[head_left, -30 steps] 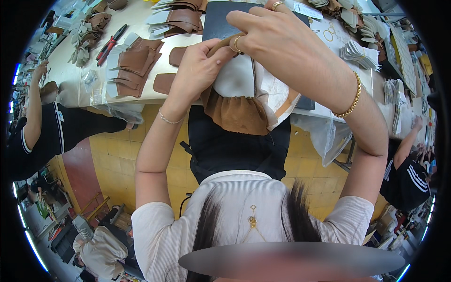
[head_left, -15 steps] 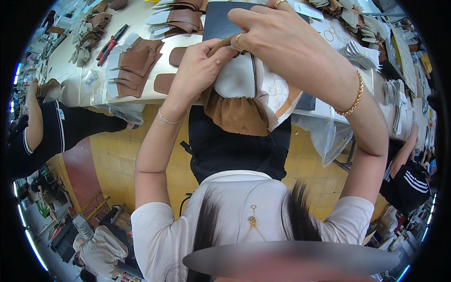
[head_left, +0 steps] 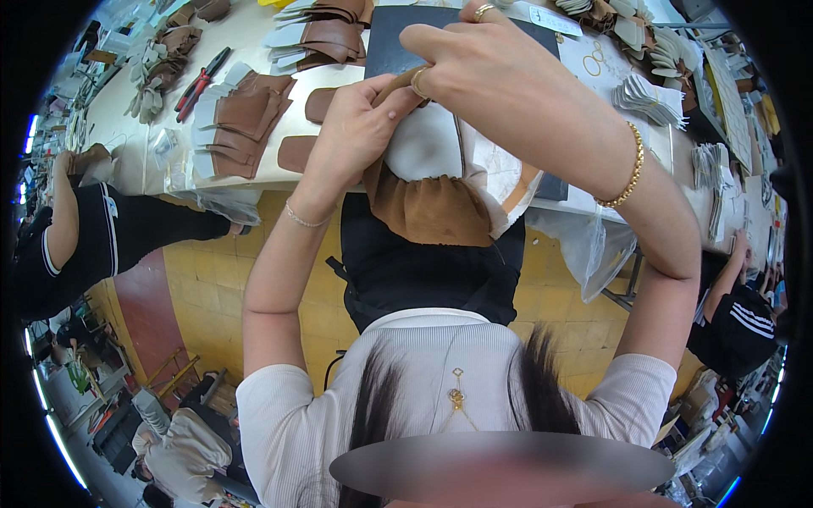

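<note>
A gathered brown leather piece [head_left: 432, 207], with a white panel [head_left: 423, 148] inside its curve, hangs over the table's front edge above my lap. Along its far side runs a narrow brown rolled edge. My left hand [head_left: 360, 123] pinches that edge, thumb on top. Close beside it, my right hand [head_left: 478, 72] is bent over the same edge with its fingers closed; its fingertips are mostly hidden behind the hand. On the right, a whitish backing with a tan border [head_left: 517, 193] belongs to the same piece.
A dark board [head_left: 385, 38] lies under my hands. To the left are stacked brown leather pieces [head_left: 250, 118], two loose brown pieces [head_left: 296, 152] and red-and-black pliers [head_left: 203, 85]. White strips [head_left: 648, 100] lie right. Clear plastic [head_left: 584, 245] hangs off the edge. Other people sit both sides.
My right hand has shifted slightly left and its wrist has turned a little. The leather piece has tilted, its lower gathered edge swinging slightly right. My left hand keeps its pinch.
</note>
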`<state>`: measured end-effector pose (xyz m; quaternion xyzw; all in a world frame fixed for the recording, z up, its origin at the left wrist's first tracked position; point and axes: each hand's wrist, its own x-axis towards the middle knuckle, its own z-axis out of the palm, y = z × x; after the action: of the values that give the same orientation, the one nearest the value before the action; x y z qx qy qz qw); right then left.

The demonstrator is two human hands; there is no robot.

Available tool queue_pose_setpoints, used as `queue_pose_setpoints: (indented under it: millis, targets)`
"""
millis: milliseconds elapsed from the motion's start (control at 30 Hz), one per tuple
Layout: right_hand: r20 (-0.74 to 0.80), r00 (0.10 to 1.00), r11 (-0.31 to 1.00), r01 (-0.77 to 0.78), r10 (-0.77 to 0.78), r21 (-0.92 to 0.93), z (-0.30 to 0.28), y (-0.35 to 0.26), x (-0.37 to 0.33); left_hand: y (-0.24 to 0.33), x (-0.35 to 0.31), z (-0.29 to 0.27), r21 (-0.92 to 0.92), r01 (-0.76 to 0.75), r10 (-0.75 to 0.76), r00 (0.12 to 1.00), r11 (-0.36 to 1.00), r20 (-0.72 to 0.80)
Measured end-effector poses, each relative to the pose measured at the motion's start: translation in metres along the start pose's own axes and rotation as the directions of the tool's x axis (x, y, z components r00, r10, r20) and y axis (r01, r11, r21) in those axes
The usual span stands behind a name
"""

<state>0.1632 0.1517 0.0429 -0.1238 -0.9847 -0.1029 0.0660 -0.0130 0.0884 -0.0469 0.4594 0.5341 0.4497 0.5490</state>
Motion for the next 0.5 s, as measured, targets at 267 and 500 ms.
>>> queue_pose_setpoints:
  millis: [267,500]
  targets:
    - [-0.162,0.976,0.957,-0.101,0.149,0.274,0.042,-0.013,0.0,0.01,-0.006,-0.004,0.077,0.022,-0.022,1.0,0.997,0.0]
    - [-0.25,0.841,0.754,-0.249,0.48,0.608,-0.012,0.016,-0.049,0.033,-0.028,-0.006,0.581,-0.687,0.66,0.684,0.437,0.311]
